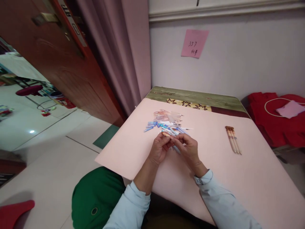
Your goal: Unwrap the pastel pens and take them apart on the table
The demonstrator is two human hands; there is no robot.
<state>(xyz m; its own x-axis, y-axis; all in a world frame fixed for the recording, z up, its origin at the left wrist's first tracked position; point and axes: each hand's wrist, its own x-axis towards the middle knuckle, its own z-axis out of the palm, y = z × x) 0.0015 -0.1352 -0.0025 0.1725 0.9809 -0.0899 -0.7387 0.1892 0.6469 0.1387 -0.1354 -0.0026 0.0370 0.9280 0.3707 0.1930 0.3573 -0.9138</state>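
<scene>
Above the near part of the pale pink table, my left hand (159, 149) and my right hand (187, 147) meet with their fingertips pinched together. Between them is a slim pen part (166, 135) with an orange-yellow end; the fingers cover the rest of it. Just beyond lies a heap of pen pieces: pinkish clear barrels (164, 115) at the back, blue pen pieces (152, 124) and thin white refills with dark tips (175, 124) nearer. Further right, several pens with brown tops (233, 140) lie side by side.
The pink-covered table (252, 178) has a green wood-patterned strip (186, 93) along the wall. A red cloth-covered seat (269, 124) stands to the right. A green stool (95, 197) is close at left, and a wooden door (78, 73) stands open beyond a curtain (133, 47).
</scene>
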